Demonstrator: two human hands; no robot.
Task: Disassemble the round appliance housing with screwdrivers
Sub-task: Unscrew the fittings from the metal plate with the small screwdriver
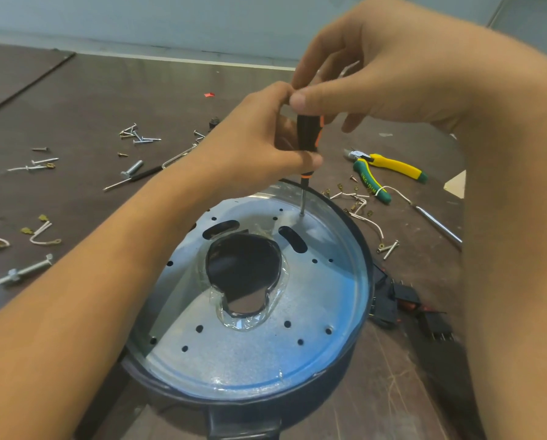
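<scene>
The round appliance housing [345,369] is a dark shell with a shiny perforated metal plate [313,312] inside, and it sits on the brown table close in front of me. A black and orange screwdriver [308,134] stands upright with its tip on the plate near the far rim. My left hand [250,147] grips the lower handle. At the top end of the handle, my right hand [370,74] pinches it between thumb and fingers.
Yellow and green pliers [389,173] lie to the right, with cut white wires [367,220] and small terminals around them. Loose screws [137,134] and bolts [24,271] are scattered at left. A second screwdriver [145,174] lies behind my left arm. Black parts [402,303] rest right of the housing.
</scene>
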